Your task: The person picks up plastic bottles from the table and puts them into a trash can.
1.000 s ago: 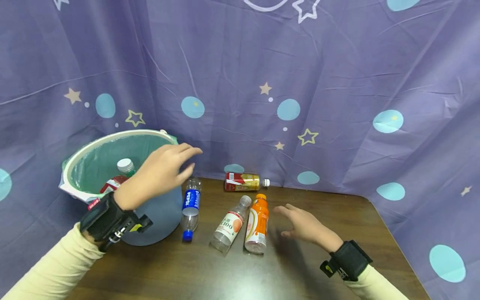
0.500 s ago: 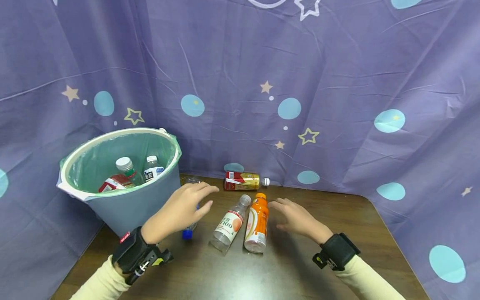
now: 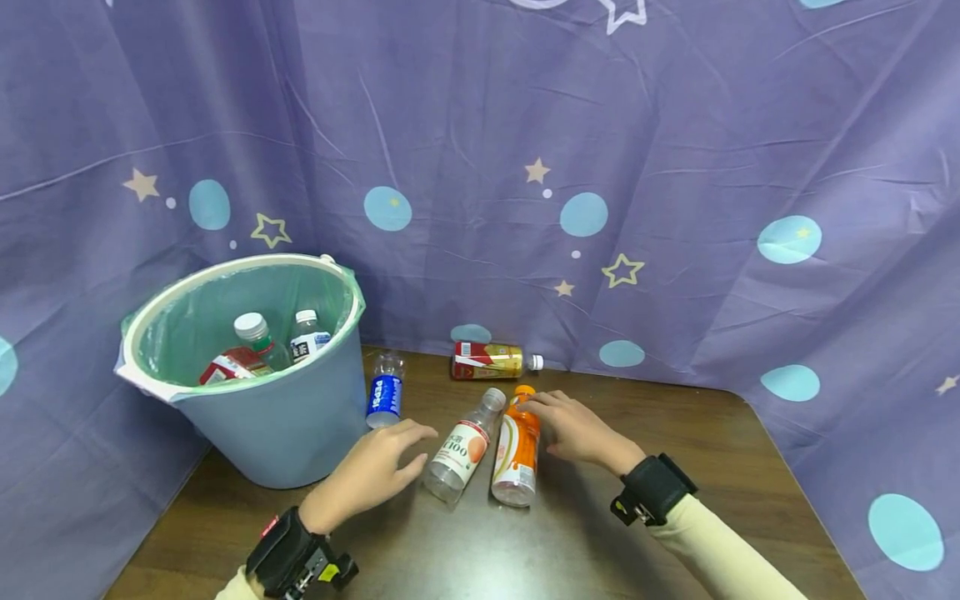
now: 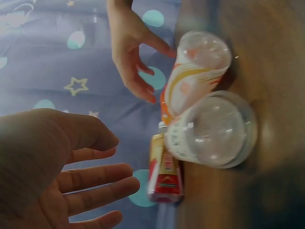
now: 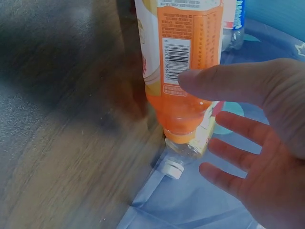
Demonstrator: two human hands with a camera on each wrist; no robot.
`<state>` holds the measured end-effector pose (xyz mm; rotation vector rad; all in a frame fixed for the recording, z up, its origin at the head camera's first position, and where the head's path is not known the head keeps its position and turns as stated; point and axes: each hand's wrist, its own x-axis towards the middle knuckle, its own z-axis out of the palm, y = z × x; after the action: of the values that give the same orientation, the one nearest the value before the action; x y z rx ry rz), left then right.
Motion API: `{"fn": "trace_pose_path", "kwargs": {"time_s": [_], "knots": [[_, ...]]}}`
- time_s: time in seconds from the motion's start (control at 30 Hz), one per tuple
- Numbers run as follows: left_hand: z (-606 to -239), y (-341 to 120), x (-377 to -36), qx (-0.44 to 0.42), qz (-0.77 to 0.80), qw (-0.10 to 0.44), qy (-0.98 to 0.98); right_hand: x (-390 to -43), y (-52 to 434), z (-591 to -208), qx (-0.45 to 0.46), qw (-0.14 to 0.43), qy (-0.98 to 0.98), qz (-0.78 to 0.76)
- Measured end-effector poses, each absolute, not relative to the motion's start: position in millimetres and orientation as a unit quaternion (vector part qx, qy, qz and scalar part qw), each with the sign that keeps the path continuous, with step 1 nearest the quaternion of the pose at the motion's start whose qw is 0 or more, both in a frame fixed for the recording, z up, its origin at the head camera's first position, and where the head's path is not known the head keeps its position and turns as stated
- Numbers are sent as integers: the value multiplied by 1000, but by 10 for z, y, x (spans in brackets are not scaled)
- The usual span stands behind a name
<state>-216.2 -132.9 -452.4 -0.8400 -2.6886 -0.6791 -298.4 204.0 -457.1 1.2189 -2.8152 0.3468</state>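
Observation:
An orange bottle (image 3: 516, 454) with an orange cap lies on the table. My right hand (image 3: 577, 429) is over its upper part, fingers spread and relaxed. In the right wrist view the thumb (image 5: 209, 81) overlaps the orange label; whether it touches cannot be told. Left of that bottle lies a clear bottle (image 3: 459, 454) with a peach-pictured label. My left hand (image 3: 371, 473) hovers close to its left side, fingers loosely extended and holding nothing. Behind the left hand, a Pepsi bottle (image 3: 386, 396) lies with its capped end hidden.
A grey-blue bin (image 3: 277, 437) with a green liner stands at the left; several bottles are inside, including a white-capped one (image 3: 252, 327). A red and yellow bottle (image 3: 487, 361) lies at the back, by the purple curtain (image 3: 480, 167). The brown table (image 3: 637, 533) ends at the right.
My left hand has come down and rightward from over the bin to beside the clear bottle. My right hand has moved left, reaching over the orange bottle. The bottles on the table stay put.

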Motion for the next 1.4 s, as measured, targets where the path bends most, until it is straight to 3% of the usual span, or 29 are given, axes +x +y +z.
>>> {"fn": "trace_pose_path", "kwargs": {"time_s": [0.53, 0.97, 1.4], "knots": [[-4880, -1285, -1954, -244, -282, 102, -922, -3098, 1932, -4669, 409, -35, -911, 41], [-4856, -1284, -1948, -228, -283, 83, -928, -3076, 2016, -4749, 384, 21, -923, 11], [-4874, -1309, -1963, -222, -286, 69, -930, -2960, 2162, -4956, 328, -6, -943, 49]]}}
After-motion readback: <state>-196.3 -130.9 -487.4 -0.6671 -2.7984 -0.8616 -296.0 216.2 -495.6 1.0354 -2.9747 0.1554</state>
